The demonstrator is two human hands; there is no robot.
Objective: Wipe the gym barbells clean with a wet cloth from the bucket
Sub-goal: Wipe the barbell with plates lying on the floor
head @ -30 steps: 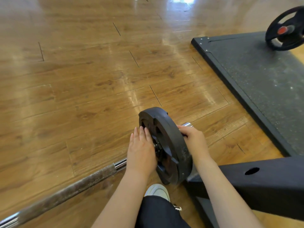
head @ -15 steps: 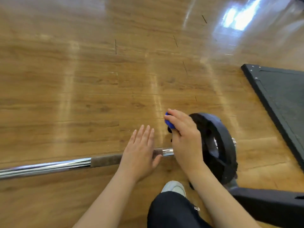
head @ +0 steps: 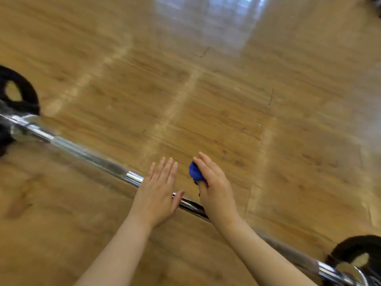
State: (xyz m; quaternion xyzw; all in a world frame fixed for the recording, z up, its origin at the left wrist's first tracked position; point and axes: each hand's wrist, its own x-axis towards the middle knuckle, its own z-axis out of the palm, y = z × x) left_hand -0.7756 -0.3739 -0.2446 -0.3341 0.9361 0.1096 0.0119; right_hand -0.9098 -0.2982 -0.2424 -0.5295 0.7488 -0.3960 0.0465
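Right hand (head: 216, 190) grips the blue cloth (head: 195, 173) just above the bar (head: 92, 156), left hand (head: 158, 193) flat with fingers straight on it, so the shaft's wipe looks barely begun.

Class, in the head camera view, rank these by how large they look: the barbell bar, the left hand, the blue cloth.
1. Barbell bar, crossing nearly the whole frame.
2. Left hand, flat over the bar.
3. Blue cloth, a small wad mostly hidden in the right hand.
Motion blur softens edges, but the order is clear.
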